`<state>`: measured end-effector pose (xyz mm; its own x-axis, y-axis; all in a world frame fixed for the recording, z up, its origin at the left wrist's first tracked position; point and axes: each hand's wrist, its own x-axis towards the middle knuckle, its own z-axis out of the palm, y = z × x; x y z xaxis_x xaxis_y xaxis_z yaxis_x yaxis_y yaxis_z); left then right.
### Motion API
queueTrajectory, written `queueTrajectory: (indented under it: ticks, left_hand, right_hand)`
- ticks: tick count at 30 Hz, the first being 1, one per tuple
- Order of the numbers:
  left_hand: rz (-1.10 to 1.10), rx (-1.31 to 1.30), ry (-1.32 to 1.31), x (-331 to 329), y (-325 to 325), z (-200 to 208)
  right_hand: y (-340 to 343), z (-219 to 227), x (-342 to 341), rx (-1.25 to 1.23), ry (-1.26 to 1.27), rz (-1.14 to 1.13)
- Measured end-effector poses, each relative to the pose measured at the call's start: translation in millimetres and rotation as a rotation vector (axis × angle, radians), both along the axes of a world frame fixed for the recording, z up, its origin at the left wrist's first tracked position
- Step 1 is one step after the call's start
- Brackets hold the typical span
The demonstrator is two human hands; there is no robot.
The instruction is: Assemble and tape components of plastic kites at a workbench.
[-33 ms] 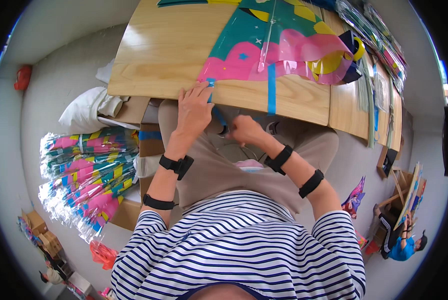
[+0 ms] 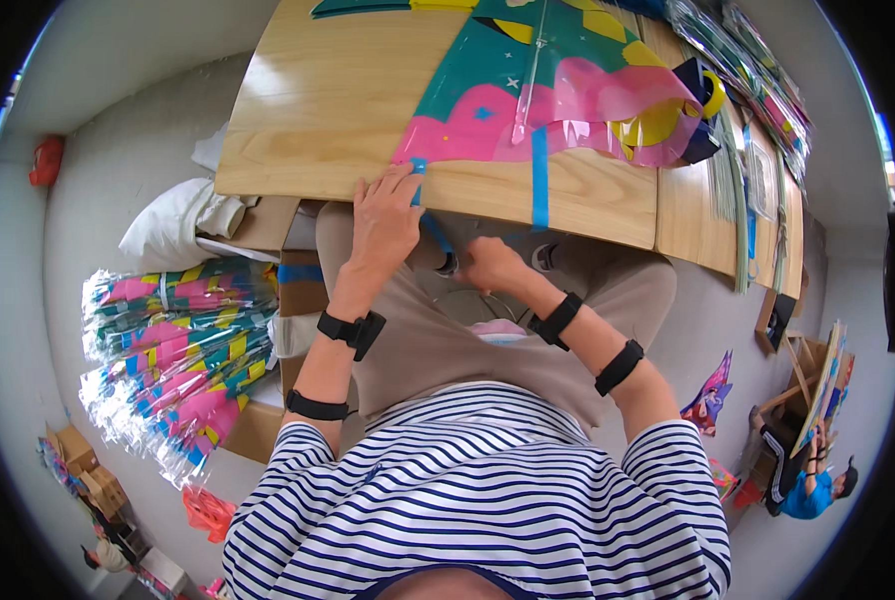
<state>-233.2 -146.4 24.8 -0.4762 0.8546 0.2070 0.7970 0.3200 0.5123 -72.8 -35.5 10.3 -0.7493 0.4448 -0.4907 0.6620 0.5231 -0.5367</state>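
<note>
Open tabletop (image 2: 318,120) left, film sheet (image 2: 458,120) right, underneath unclear

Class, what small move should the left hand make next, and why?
The left hand should probably press down the left blue strip, since its fingertips lie right at that strip, by the pink edge of the patterned sheet.

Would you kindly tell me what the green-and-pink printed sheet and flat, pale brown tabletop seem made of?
The green-and-pink sheet looks like thin, glossy plastic film, given its bright reflections. The pale brown tabletop has a smooth sheen and visible grain: wood or wood-effect laminate, I can't tell which.
</note>
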Motion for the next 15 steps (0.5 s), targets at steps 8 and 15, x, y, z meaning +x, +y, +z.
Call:
queueTrajectory:
  ticks: [8,15]
  left_hand:
    - [0.157,0.154,0.053,-29,-11,0]
    - [0.053,0.161,-0.259,-21,56,9]
  right_hand:
    - [57,19,10,0.221,0.535,-0.239]
    - [168,14,51,0.457,0.421,-0.546]
